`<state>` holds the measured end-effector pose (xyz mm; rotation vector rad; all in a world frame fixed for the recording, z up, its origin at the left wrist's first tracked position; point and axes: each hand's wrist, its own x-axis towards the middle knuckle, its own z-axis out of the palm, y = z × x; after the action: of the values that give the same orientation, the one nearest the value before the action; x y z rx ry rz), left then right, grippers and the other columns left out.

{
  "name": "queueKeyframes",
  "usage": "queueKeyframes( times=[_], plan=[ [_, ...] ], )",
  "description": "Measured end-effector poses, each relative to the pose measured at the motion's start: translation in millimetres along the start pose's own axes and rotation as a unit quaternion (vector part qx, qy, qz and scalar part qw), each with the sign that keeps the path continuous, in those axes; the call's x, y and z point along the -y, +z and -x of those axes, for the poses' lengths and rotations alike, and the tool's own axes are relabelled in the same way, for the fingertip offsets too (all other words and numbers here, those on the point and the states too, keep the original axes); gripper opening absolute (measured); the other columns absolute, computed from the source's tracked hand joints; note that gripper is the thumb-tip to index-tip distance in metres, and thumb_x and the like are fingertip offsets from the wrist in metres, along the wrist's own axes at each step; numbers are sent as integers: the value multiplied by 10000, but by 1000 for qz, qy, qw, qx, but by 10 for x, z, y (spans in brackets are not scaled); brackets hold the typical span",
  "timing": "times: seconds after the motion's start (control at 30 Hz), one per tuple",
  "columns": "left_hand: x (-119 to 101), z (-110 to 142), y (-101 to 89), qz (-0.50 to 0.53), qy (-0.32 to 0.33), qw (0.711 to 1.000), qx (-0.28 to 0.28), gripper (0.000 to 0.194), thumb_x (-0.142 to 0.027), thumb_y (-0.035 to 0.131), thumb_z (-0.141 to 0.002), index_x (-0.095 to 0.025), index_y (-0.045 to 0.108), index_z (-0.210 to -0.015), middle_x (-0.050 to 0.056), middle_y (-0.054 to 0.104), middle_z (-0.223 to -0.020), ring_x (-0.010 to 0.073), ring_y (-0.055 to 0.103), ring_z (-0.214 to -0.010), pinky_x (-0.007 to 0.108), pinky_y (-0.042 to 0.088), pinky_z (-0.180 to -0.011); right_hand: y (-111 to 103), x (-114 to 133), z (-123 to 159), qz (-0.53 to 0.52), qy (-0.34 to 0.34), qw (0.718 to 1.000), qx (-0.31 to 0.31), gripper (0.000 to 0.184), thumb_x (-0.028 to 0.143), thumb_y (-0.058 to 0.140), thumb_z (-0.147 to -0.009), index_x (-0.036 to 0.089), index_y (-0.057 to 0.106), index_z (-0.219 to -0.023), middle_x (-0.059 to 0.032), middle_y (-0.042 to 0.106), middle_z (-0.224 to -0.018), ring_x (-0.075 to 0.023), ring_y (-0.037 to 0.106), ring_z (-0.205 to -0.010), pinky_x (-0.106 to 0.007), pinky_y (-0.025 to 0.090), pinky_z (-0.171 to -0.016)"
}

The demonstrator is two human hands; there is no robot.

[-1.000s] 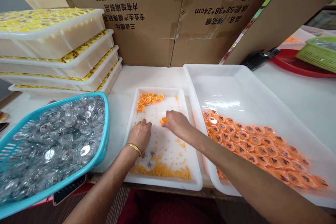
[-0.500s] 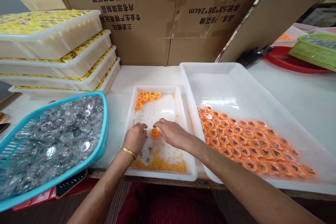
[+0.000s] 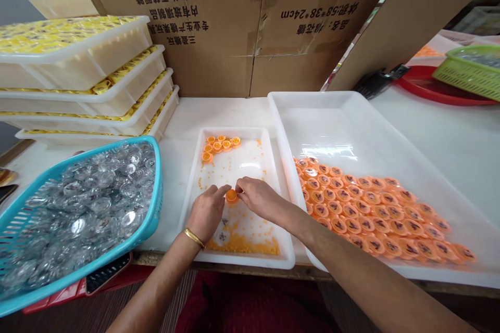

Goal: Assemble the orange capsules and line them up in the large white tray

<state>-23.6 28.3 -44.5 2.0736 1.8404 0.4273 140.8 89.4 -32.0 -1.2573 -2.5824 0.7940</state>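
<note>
A small orange plastic cup point(image 3: 232, 197) stands in the middle of the small white tray point(image 3: 197, 166), between my two hands. My left hand point(image 3: 206, 212), with a gold bangle at the wrist, has its fingertips closed on the cup's left side. My right hand point(image 3: 258, 196) pinches the cup's right rim; what else may be in its fingertips is hidden. Loose orange granules point(image 3: 246, 244) are heaped along the tray's near edge, with a few clear plastic pieces point(image 3: 222, 234) by my left hand. Several filled orange cups point(image 3: 207, 157) sit together in the far left corner.
A blue basket point(image 3: 158, 182) of clear plastic domes stands left. At right, a large white tray point(image 3: 328, 101) holds rows of lidded orange cups point(image 3: 363, 208). Stacked trays point(image 3: 113, 67) with yellow items rise back left. A cardboard box point(image 3: 219, 73) closes off the back.
My left hand has moved right and now reaches the cup, where before it was apart from it. My right fingers have closed in at the cup's right rim.
</note>
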Motion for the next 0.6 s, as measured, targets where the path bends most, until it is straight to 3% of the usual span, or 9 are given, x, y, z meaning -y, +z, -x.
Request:
queueKeyframes(
  times=[0.2,0.37,0.47,0.6],
  plan=[
    [-107,77,57,-73,80,994,-12,427,-127,381,-906,-241,492,-1302,28,593,-797,168,578,-666,259,405,-567,-21,-46,154,-7,-5,992,-129,105,106,525,-841,180,527,-768,-18,592,-756,-130,566,-654,-245,430,-610],
    [-161,138,48,4,99,993,-61,342,-148,388,-918,-232,555,-1204,18,597,-814,134,576,-671,242,417,-600,-35,-167,240,9,-20,976,-215,108,97,497,-850,195,504,-807,-23,594,-797,-144,588,-693,-263,470,-630],
    [-189,92,25,14,85,993,-80,350,-144,392,-913,-229,545,-1217,15,586,-794,134,570,-665,243,428,-615,-23,-178,266,16,-33,972,-234,102,98,485,-858,198,505,-859,-42,610,-861,-159,612,-739,-284,498,-663],
    [-247,-6,50,-55,99,991,-69,425,-114,384,-902,-234,487,-1296,20,568,-771,156,566,-671,251,428,-591,7,-150,283,35,-55,968,-241,92,104,477,-871,194,496,-880,-66,625,-911,-170,627,-747,-303,516,-672]
  ],
)
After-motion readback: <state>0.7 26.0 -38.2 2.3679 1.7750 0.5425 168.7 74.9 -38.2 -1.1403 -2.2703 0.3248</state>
